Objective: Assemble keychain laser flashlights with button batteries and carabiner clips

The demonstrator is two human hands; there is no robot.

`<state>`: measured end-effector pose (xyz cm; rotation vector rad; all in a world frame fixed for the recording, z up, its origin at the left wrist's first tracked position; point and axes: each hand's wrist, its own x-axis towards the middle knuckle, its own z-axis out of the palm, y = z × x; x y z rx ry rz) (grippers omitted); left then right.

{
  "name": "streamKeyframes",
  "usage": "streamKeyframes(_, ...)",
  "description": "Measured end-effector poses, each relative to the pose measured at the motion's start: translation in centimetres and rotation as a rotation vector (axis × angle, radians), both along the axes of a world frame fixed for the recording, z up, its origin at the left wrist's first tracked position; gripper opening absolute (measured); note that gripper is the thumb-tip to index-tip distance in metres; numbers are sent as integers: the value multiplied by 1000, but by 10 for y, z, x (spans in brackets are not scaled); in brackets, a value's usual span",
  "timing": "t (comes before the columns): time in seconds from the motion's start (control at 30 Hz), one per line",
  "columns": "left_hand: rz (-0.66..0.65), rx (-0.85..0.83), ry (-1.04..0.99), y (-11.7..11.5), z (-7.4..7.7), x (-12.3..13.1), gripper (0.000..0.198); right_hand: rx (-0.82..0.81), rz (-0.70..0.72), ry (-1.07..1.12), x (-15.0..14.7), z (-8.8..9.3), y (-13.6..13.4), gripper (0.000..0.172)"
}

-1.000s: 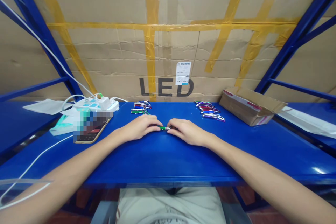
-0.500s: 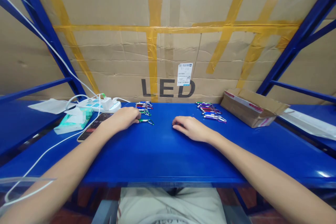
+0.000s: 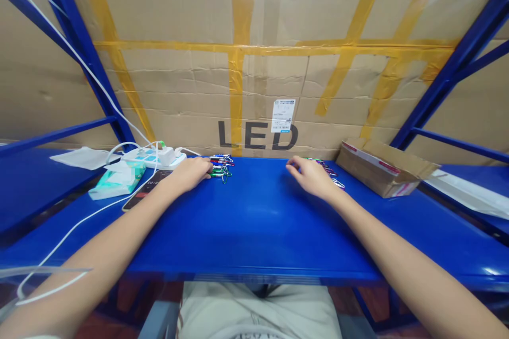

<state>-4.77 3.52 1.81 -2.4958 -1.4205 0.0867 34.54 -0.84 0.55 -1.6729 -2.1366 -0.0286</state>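
On the blue table (image 3: 254,233), several small metallic pens with carabiner clips lie in two groups. My left hand (image 3: 194,172) rests at the left end of the left group (image 3: 222,161), its fingers closed around the end of a green pen (image 3: 218,174). Beside the right group (image 3: 326,169), my right hand (image 3: 308,174) hovers or rests low over the table, thumb and forefinger slightly apart with nothing visible between them. It covers part of that group.
A phone (image 3: 147,190), a tissue pack (image 3: 117,180) and a white power strip (image 3: 149,157) with cables sit at the left. An open cardboard box (image 3: 384,167) stands at the right. A large cardboard sheet (image 3: 178,85) marked LED rises behind.
My right hand has moved right and slightly away from me, to the right group. My left hand has brought the green pen up against the other pens. The view has tilted slightly.
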Motion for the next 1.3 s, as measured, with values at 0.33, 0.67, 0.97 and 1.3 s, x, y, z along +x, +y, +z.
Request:
streamKeyframes(0.33,1,25,-35,5,-5,-2,11,-73,-368,-191,60,12,20,34)
streamKeyframes(0.67,-15,45,-51,6,-7,-5,10,-315,-272,-318,76,10,23,27)
streamKeyframes(0.97,-236,-46,-528,-3,-11,15,31,-372,-209,-364,80,11,19,15)
streamKeyframes(1.3,-258,-237,-469,-32,-17,48,34,-343,-195,-365,74,9,15,7)
